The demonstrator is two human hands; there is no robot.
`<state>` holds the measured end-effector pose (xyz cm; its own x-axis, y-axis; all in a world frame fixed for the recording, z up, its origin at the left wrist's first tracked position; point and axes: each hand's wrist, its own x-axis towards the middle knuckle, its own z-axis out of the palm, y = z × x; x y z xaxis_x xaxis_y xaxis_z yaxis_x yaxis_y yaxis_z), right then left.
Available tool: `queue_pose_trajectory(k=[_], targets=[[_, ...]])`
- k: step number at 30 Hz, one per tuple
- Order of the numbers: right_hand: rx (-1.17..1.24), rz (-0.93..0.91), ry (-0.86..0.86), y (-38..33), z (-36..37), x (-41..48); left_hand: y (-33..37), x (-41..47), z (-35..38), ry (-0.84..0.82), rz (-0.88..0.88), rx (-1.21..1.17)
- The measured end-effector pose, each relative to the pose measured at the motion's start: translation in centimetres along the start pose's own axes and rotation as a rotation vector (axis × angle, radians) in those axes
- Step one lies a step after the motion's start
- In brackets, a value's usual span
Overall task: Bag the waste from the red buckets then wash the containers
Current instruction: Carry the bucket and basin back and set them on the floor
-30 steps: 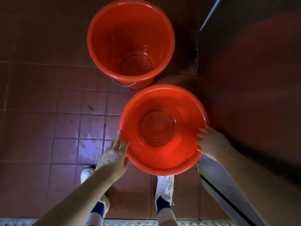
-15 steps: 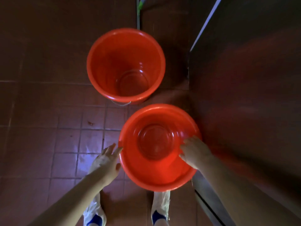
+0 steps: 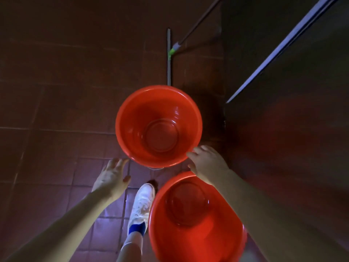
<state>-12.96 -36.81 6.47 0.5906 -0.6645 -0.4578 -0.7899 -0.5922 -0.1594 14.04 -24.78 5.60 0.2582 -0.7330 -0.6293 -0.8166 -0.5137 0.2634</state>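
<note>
left hand (image 3: 111,178) + right hand (image 3: 207,165) | off basin (image 3: 217,233) | at bucket (image 3: 132,118)

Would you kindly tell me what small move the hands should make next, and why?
Probably grip the rim of the deeper red bucket with both hands: the left hand and right hand sit open at either side of its near edge, holding nothing, and it looks empty.

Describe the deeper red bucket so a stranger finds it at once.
Start at the tiled floor, below the grey bar. The bucket stands there, just past the left hand and right hand. Unlike the shallow basin by the shoe, it is deep with steep walls.
</note>
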Motion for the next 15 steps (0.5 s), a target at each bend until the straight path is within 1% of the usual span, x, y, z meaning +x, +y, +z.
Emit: queue_pose_trajectory(k=[3,8,12,15], targets=[[-0.006,-0.023,-0.081,-1.1,1.0,4.2,-0.7,3.8,-0.9,-0.021,-0.029,-0.019],[-0.058,-0.033,-0.192,-1.9,3.2,8.7,-2.1,8.9,-1.3,-0.037,0.023,0.009],[-0.019,0.009,-0.295,-1.2,4.6,9.6,-2.7,10.1,-0.6,-0.034,0.021,0.012],[0.007,0.030,-0.318,-0.2,4.8,9.2,-2.7,9.5,0.4,-0.029,0.038,0.029]])
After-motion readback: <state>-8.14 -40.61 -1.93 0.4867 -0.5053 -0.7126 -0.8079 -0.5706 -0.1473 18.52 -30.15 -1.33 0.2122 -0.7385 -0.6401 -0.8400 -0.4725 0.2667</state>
